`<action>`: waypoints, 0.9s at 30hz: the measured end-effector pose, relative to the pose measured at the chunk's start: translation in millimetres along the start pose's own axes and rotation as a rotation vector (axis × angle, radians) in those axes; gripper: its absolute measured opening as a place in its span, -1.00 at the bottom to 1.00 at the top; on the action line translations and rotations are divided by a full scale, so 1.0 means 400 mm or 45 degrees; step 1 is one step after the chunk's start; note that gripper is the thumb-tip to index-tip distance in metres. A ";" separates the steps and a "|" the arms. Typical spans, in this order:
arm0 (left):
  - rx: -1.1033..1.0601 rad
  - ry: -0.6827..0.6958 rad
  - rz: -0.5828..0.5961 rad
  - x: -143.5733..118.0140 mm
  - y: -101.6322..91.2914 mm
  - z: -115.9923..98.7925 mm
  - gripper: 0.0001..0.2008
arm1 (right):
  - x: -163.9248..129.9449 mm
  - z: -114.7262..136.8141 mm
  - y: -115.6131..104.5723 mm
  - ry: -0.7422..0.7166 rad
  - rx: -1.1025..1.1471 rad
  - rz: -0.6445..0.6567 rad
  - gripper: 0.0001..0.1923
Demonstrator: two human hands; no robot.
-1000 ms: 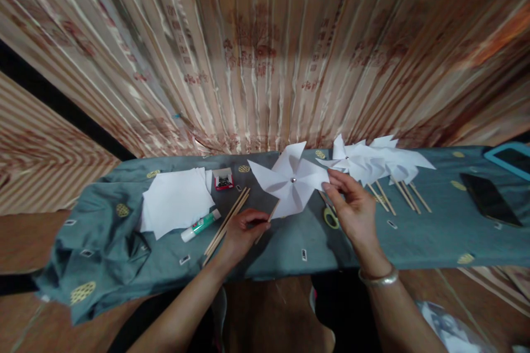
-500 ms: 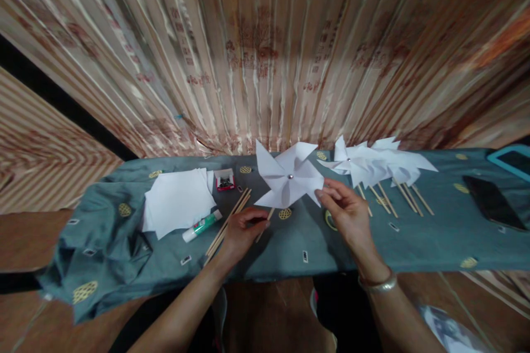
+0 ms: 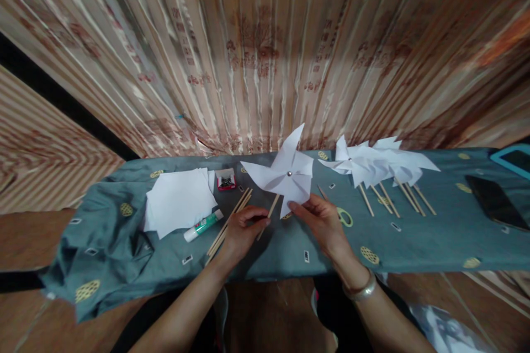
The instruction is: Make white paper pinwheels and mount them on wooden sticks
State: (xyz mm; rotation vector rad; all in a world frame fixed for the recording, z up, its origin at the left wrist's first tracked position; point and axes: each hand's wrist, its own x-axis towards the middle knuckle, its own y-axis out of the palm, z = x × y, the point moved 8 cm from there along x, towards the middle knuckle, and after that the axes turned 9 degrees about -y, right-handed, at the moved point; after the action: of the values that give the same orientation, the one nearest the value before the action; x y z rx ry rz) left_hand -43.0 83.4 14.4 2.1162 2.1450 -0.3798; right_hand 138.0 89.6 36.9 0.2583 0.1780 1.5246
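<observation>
A white paper pinwheel (image 3: 289, 172) with a silver pin at its centre is held up in front of me over the table. My left hand (image 3: 247, 227) pinches its thin wooden stick (image 3: 274, 206) below the paper. With thumb and fingers my right hand (image 3: 321, 220) grips the lower edge of a paper blade; the fingertips are partly hidden behind it. Just left of my left hand lie several loose wooden sticks (image 3: 227, 223). Scissors with a yellow-green handle (image 3: 345, 217) rest beside my right hand, partly covered.
On the left are a stack of white paper (image 3: 179, 198), a glue stick (image 3: 203, 225) and a small red box of pins (image 3: 226, 179). To the right lie several paper pinwheels (image 3: 379, 162), a dark phone (image 3: 497, 201) and a blue-framed device (image 3: 513, 160). A patterned curtain (image 3: 265, 55) hangs behind the table.
The pinwheel's blades have turned. My right hand has moved left and down from the right side to the lower blade, uncovering the scissors. My left hand stays on the stick.
</observation>
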 end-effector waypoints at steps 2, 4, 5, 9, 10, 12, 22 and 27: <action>-0.009 0.006 0.004 -0.001 0.002 0.000 -0.87 | -0.001 -0.006 0.004 0.011 -0.008 -0.006 -0.69; -0.016 0.017 -0.003 -0.001 0.002 0.000 -0.86 | -0.002 -0.010 0.011 0.007 -0.039 0.000 -0.69; -0.022 0.022 -0.003 -0.001 0.003 0.001 -0.85 | -0.003 -0.011 0.017 0.003 -0.061 0.014 -0.68; -0.052 0.043 0.017 0.002 0.002 0.001 -0.84 | -0.006 0.002 0.037 -0.041 -0.178 0.112 -0.65; -0.053 0.048 0.010 0.003 -0.001 0.002 -0.84 | -0.005 0.014 0.030 -0.071 -0.207 0.103 -0.65; -0.044 0.046 -0.015 0.008 -0.012 0.006 -0.85 | 0.001 0.046 -0.003 -0.155 -0.265 0.018 -0.66; -0.120 -0.039 -0.002 0.010 -0.016 0.024 -0.83 | 0.050 0.062 -0.140 -0.301 -0.244 -0.282 -0.57; -0.132 -0.069 0.029 0.003 -0.006 0.015 -0.82 | 0.048 0.012 -0.075 -0.184 -0.144 -0.086 -0.48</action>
State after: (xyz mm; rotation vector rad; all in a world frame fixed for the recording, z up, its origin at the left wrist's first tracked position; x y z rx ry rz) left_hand -45.9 83.2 8.4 2.0488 2.0625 -0.3131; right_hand 168.9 107.6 33.9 0.2689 -0.0140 1.4380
